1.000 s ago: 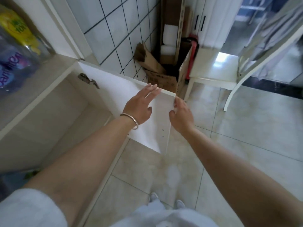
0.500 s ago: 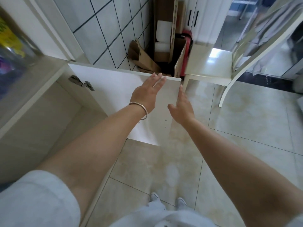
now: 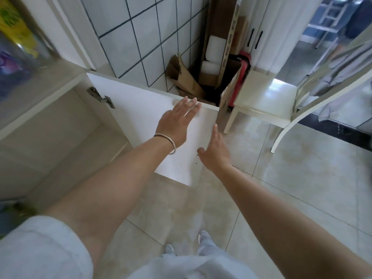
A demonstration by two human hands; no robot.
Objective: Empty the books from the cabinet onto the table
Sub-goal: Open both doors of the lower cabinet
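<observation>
The white cabinet door [image 3: 141, 109] stands swung open toward the tiled wall. My left hand [image 3: 177, 121], with a metal bangle on the wrist, lies flat against the door's inner face near its top edge, fingers spread. My right hand [image 3: 215, 152] is open beside the door's free edge, fingers straight, holding nothing. The cabinet interior [image 3: 60, 133] at left looks bare on the shelf I can see. No books are visible; a blurred coloured shape shows at the bottom left corner.
A metal hinge [image 3: 100, 97] joins door and cabinet. Cardboard boxes [image 3: 201, 83] fill the corner behind the door. A white chair [image 3: 267, 101] stands to the right on the tiled floor. Bright packages [image 3: 14, 37] sit on the upper shelf at left.
The door has swung further open toward the wall. My right hand let go of the door's edge and now hangs open beside it; my left hand stayed flat on the door.
</observation>
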